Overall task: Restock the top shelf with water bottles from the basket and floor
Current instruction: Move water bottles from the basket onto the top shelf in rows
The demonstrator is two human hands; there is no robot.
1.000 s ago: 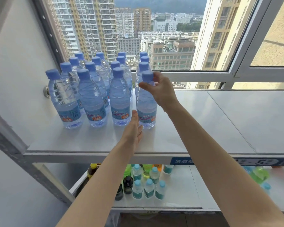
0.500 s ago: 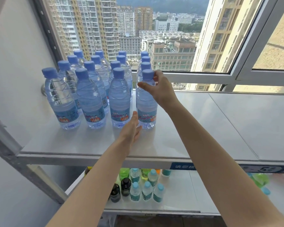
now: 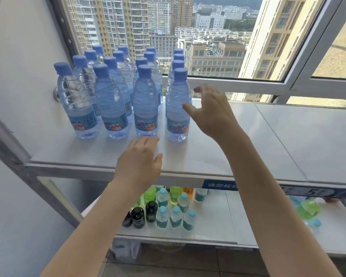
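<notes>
Between bottles at the top shelf.
Water bottles stand in rows at its left; left hand, grip apart, hovers before them; right hand, grip apart, just beside the front-right one. Next, likely: fetch another from basket or floor.

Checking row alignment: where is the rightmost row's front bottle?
Head view, left of centre: the front bottle stands upright on the top shelf, right of the neighbouring front-row bottle, with the open right hand close at its right side.
</notes>
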